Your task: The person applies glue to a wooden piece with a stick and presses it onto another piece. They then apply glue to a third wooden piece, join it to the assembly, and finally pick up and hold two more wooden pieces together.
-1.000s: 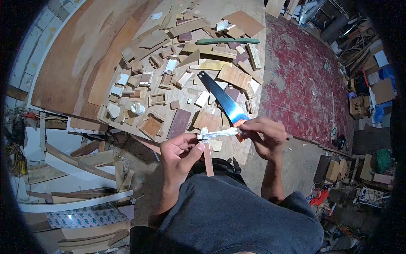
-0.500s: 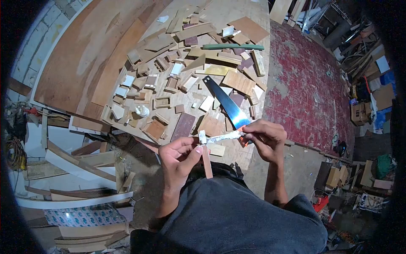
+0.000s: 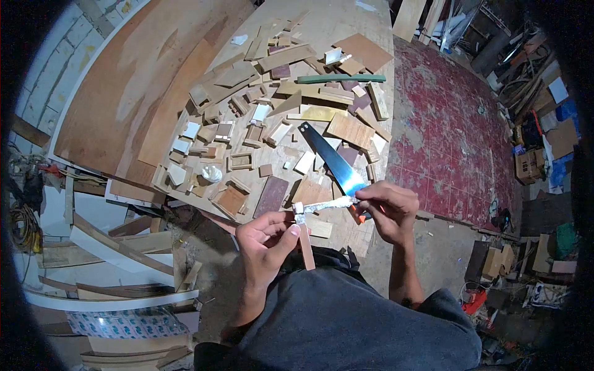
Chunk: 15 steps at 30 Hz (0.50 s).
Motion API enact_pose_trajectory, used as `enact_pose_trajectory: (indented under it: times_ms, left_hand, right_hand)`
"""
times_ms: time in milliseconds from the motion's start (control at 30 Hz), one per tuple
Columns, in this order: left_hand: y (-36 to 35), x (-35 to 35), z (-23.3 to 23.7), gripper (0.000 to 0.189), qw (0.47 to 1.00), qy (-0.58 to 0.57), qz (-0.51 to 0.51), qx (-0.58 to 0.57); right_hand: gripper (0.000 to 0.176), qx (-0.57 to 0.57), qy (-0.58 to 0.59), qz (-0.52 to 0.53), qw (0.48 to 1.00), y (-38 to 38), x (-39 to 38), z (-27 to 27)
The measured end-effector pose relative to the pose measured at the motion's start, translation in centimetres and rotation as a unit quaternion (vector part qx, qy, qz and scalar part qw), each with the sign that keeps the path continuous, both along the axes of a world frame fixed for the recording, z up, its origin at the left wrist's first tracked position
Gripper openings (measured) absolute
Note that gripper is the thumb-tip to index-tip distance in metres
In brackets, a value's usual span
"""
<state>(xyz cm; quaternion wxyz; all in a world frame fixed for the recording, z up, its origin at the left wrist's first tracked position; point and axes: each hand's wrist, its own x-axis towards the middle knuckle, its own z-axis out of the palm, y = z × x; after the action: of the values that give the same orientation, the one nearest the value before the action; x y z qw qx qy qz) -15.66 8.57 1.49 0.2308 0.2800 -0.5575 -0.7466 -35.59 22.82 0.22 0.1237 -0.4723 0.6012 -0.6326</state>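
My left hand (image 3: 266, 242) is closed around a narrow wooden strip (image 3: 306, 250), its lower end hanging down in front of my shirt. White material covers the upper end of the strip, above my thumb. Between the fingertips of my right hand (image 3: 395, 207) is pinched a thin stick smeared white (image 3: 328, 204). It lies nearly level, and its left end meets the strip's white top. Behind my right hand a handsaw (image 3: 334, 162) rests on the table, its orange handle partly hidden by the fingers.
Wood offcuts and several small box-like wooden pieces (image 3: 241, 161) cover the worktable (image 3: 297, 18). A white crumpled lump (image 3: 211, 174) sits at its left side. Large plywood sheets (image 3: 117, 80) lean at left. Boards (image 3: 117, 241) are piled below; red flooring (image 3: 445, 123) lies right.
The view has shifted slightly, so the table things appear a little lower. Both hands keep their grips; more of the strip's white upper end shows above my left thumb.
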Motion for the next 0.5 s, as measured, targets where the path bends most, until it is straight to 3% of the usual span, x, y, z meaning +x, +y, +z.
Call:
enact_pose_trajectory:
  times_ms: [367,500]
  left_hand:
    - [0.3,-0.2,-0.4,0.021,1.000,0.007,0.005,-0.015]
    - [0.0,0.0,-0.8,0.020,0.999,0.007,0.013,-0.029]
  right_hand:
    - [0.018,-0.024,-0.028,-0.020,0.999,0.0,0.1,-0.4]
    - [0.018,0.020,-0.030,0.012,0.999,0.2,0.0,-0.7]
